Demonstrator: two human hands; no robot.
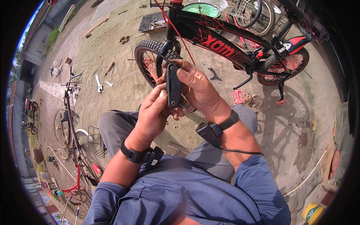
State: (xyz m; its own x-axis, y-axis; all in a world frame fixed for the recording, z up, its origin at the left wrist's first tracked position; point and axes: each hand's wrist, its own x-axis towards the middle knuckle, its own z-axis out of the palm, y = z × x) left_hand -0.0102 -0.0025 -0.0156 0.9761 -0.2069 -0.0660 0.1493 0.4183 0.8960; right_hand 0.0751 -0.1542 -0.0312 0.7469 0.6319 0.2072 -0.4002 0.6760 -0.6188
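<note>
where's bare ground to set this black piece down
For the black piece, bare ground shows between the small wrench and the front wheel; another patch, partly shadowed, lies right of the right knee, below the rear wheel. Crowded: beyond the black bike, by the green basin and wire basket, and around the second bike at left.

Black metal bicycle frame (198, 33): bold slanted red lettering (220, 47) along its side, dimmer letters toward the rear.
Yellow plastic tub (318, 213): green patch, marks too small to read.
</note>
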